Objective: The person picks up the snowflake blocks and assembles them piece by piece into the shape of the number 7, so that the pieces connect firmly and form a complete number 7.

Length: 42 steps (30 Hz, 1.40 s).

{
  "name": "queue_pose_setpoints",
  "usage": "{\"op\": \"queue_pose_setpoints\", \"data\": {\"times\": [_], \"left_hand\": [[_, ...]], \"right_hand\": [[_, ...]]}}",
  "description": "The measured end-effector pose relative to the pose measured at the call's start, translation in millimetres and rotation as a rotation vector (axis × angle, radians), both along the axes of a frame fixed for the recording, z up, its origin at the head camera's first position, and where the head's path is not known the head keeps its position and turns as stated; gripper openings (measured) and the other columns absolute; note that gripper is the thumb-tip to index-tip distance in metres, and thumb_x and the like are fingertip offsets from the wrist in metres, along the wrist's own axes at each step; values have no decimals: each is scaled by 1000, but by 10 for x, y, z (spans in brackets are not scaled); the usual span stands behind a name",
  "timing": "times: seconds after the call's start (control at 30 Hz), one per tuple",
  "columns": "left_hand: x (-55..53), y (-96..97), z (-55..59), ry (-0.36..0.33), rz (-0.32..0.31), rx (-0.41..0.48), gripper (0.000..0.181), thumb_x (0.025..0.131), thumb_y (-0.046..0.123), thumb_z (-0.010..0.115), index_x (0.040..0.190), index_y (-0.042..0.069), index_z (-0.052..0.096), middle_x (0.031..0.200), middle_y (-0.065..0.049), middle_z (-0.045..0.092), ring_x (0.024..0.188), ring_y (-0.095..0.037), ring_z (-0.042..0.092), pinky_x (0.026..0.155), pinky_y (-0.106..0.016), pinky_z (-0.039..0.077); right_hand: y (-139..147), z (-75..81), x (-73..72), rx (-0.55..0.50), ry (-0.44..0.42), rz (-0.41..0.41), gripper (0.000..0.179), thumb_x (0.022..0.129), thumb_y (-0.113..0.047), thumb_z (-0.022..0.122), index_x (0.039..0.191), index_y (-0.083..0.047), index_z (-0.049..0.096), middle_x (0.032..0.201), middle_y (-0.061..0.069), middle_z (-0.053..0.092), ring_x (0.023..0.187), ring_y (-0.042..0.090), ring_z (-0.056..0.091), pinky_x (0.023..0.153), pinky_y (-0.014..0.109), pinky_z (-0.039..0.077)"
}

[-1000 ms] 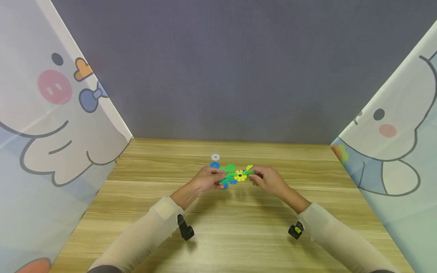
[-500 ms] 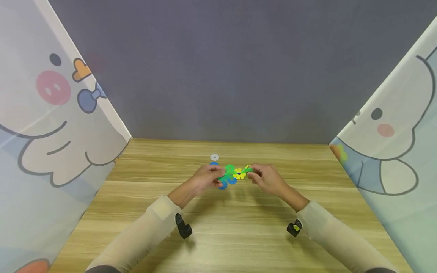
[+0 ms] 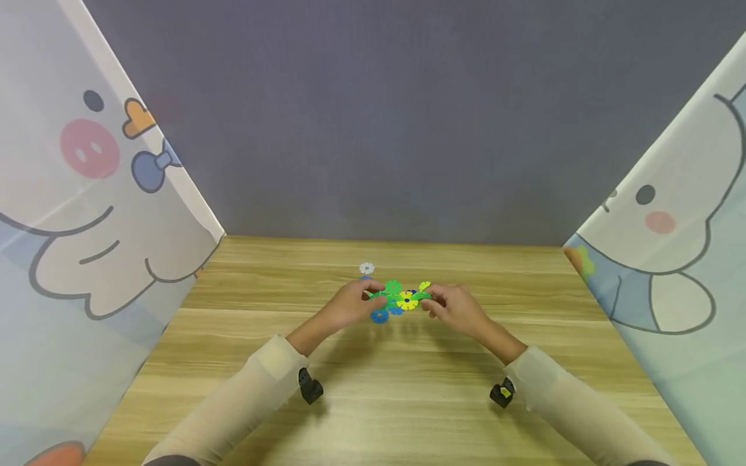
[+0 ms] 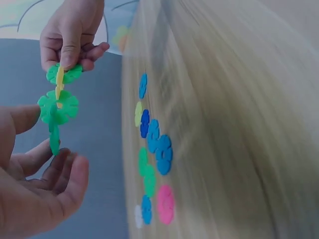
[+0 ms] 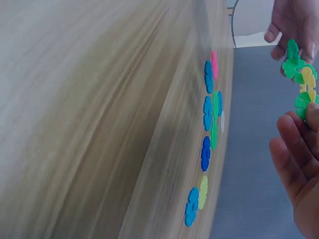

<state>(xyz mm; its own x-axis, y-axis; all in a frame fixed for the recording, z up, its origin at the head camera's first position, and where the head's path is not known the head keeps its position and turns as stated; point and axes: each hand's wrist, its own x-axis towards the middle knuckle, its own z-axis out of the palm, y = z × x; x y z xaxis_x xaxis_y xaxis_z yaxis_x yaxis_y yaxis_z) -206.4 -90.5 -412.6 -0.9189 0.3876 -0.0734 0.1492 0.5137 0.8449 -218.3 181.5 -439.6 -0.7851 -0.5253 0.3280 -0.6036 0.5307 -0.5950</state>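
In the head view, my right hand (image 3: 460,307) pinches a green slotted flower-shaped disc (image 3: 421,296) at the right end of a joined chain. A yellow disc (image 4: 60,82) slots into it, seen from the side in the left wrist view. Beyond the yellow one come another green disc (image 4: 70,105) and a further green disc (image 4: 55,137) set crosswise. My left hand (image 3: 346,304) is at that left end, thumb and fingers spread apart around the green discs. Its thumb tip meets the disc edge in the left wrist view; whether the fingertips touch is unclear.
Loose discs lie on the wooden table (image 3: 373,388) beneath and behind the hands: white (image 3: 366,268), blue (image 3: 379,316), green (image 3: 393,286), yellow-green (image 3: 425,285) and pink (image 4: 165,204). A grey panel (image 3: 373,129) stands behind, with printed cloth walls at both sides.
My left hand has loosened its pinch on the green discs, and its thumb and fingers have parted. My right hand keeps its pinch, with the chain shifting only slightly.
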Motion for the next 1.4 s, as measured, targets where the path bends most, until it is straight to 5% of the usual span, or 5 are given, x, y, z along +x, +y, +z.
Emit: {"op": "queue_pose_setpoints", "data": {"times": [0.3,0.43,0.93,1.23,1.4], "left_hand": [[84,173,53,416,-121,-349,53,93,34,77,136,8,63,134,-12,63,120,-30,60,97,-44,56],[112,234,40,513,-142,-468,56,91,41,77,136,12,63,124,-8,66,107,-24,63,87,-39,58],[124,272,65,521,-150,-526,52,89,41,80,133,16,69,127,-6,71,105,-20,70,78,-36,61],[124,223,101,476,-144,-532,51,89,40,79,132,13,69,127,-6,71,108,-22,68,81,-35,61],[123,205,110,462,-129,-545,52,89,41,80,131,12,69,127,-7,70,112,-23,68,89,-39,60]], "right_hand": [[-85,-21,11,-1,-26,60,5,98,-11,69,94,-8,70,80,13,74,66,6,69,57,19,55],[-123,-13,27,-2,-44,74,5,98,-11,69,97,-7,71,82,14,74,65,9,69,59,19,56],[-163,-19,50,16,-45,99,6,98,-10,68,102,-8,72,81,13,75,65,26,72,57,18,56],[-102,30,26,84,-47,64,9,99,-12,67,106,-8,72,85,8,75,68,-2,61,62,19,56],[-34,57,-22,119,-15,23,9,99,-11,68,105,-11,73,88,7,76,67,-1,60,61,20,54]]}}
